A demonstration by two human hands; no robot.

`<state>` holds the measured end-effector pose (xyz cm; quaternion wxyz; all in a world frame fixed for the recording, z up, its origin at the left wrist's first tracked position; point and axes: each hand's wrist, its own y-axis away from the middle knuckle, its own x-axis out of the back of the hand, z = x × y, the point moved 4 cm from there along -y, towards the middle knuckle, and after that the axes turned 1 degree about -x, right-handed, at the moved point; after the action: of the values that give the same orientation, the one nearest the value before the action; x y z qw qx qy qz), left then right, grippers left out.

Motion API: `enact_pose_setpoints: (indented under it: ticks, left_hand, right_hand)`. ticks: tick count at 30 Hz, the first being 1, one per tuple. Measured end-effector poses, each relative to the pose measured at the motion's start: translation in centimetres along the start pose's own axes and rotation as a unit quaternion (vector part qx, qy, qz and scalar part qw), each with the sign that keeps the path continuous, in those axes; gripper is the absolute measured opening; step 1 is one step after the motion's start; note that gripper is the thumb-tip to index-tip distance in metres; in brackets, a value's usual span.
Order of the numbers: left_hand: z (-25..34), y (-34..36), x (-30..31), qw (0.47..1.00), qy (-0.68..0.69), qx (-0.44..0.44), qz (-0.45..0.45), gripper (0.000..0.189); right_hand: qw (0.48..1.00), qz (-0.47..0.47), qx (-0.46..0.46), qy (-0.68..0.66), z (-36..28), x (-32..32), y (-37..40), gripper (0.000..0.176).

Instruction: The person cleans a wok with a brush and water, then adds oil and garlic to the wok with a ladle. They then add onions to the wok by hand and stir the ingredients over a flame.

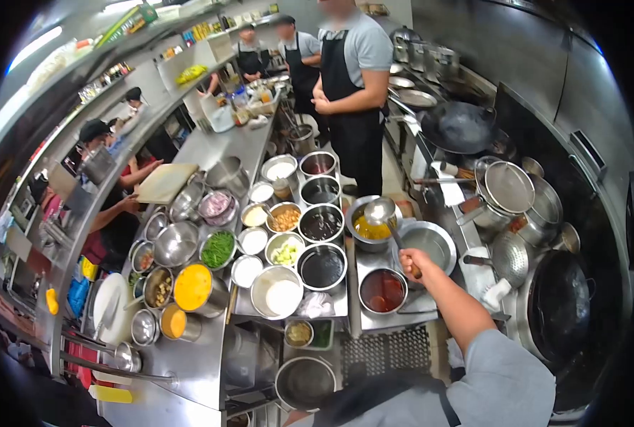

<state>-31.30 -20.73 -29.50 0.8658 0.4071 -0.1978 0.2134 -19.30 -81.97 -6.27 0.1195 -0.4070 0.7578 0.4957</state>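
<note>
My right hand (pixel 414 260) is closed round the wooden handle of a metal ladle (pixel 381 211). The ladle's bowl is over a metal pot of yellow liquid (pixel 369 226), overlapping its rim in this view. Just below stands a pot of dark red liquid (pixel 383 290), and to the right a wide, light-coloured metal basin (pixel 439 245) lies behind my hand and forearm. My left hand is out of the picture.
Pots of dark sauce (pixel 321 266), white powder and chopped vegetables crowd the counter. Chopped greens (pixel 218 249) and a yellow mixture (pixel 193 286) stand left. Woks (pixel 560 306) and strainers (pixel 510 188) line the stove at right. A person in a black apron (pixel 337 78) stands ahead; another holds a cutting board (pixel 166 182).
</note>
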Motion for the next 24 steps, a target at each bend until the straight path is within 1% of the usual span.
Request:
enact_pose_setpoints:
  ticks: [2, 3, 4, 5, 6, 7, 8, 9, 10, 11, 12, 13, 15, 16, 18, 19, 21, 24]
  left_hand:
    - [1.0, -1.0, 0.5, 0.999, -0.027, -0.018, 0.008, 0.028]
    - [1.5, -1.4, 0.8, 0.998, -0.054, -0.037, 0.014, 0.028]
    - [2.0, -2.0, 1.2, 0.992, -0.103, -0.07, 0.02, 0.028]
    - [2.5, -2.2, 1.5, 0.982, -0.161, -0.099, 0.028, 0.029]
    - [3.1, -2.5, 2.1, 0.969, -0.211, -0.123, 0.039, 0.029]
    - [3.2, -2.0, 1.8, 0.991, -0.121, -0.043, 0.03, 0.029]
    - [3.7, -1.2, 1.8, 0.998, -0.03, 0.038, 0.035, 0.029]
    - [3.9, -0.3, 2.4, 0.968, 0.162, 0.192, 0.03, 0.03]
    - [-1.8, -2.7, 0.5, 0.972, 0.183, 0.146, -0.024, 0.028]
    - [-0.1, -2.2, 1.3, 0.988, 0.111, 0.104, 0.001, 0.028]
    - [0.6, -1.9, 1.5, 0.993, 0.079, 0.087, 0.006, 0.028]
    - [0.8, -2.1, 1.5, 0.994, 0.071, 0.083, 0.006, 0.027]
    - [1.0, -2.1, 1.8, 0.995, 0.063, 0.078, 0.008, 0.027]
    - [1.2, -2.1, 1.9, 0.995, 0.062, 0.076, 0.009, 0.027]
    - [1.5, -2.2, 2.2, 0.996, 0.056, 0.069, 0.012, 0.026]
    - [1.5, -2.1, 2.4, 0.996, 0.053, 0.064, 0.014, 0.026]
    - [1.6, -2.1, 2.8, 0.997, 0.047, 0.057, 0.018, 0.026]
    - [1.8, -1.5, 2.8, 0.998, 0.039, 0.043, 0.017, 0.025]
  right_hand:
    - [0.994, 0.054, 0.027, 0.088, -0.2, 0.1, 0.2, 0.025]
    - [0.995, 0.044, 0.033, 0.086, 0.1, -0.2, -0.1, 0.025]
    - [0.973, 0.111, 0.075, 0.19, 0.1, -0.1, -0.3, 0.025]
    - [0.934, 0.179, 0.115, 0.288, -0.1, 0.0, -0.7, 0.024]
    - [0.936, 0.174, 0.117, 0.283, 0.3, 0.1, -1.3, 0.024]
    - [0.9, 0.209, 0.135, 0.359, 0.3, 0.6, -1.9, 0.025]
    - [0.855, 0.242, 0.152, 0.432, 0.4, 1.3, -3.0, 0.025]
    - [0.847, 0.246, 0.155, 0.445, 0.9, 3.4, -6.2, 0.027]
    - [0.849, 0.243, 0.158, 0.441, 1.1, 3.0, -6.4, 0.027]
    - [0.853, 0.246, 0.139, 0.44, 1.4, 2.8, -6.3, 0.024]
    - [0.855, 0.249, 0.119, 0.439, 1.8, 2.5, -6.0, 0.021]
    - [0.857, 0.247, 0.119, 0.437, 1.9, 1.9, -5.3, 0.021]
    - [0.935, 0.212, 0.097, 0.268, 2.1, 0.9, -4.0, 0.019]
    - [0.935, 0.213, 0.098, 0.266, 1.9, 0.8, -3.8, 0.019]
    - [0.969, 0.178, 0.068, 0.158, 2.0, 0.4, -3.4, 0.021]
    - [0.969, 0.178, 0.068, 0.157, 1.8, 0.4, -3.2, 0.021]
    - [0.98, 0.132, 0.081, 0.128, 1.4, 0.3, -2.5, 0.025]
    - [0.979, 0.135, 0.093, 0.118, 1.0, 0.0, -0.8, 0.022]
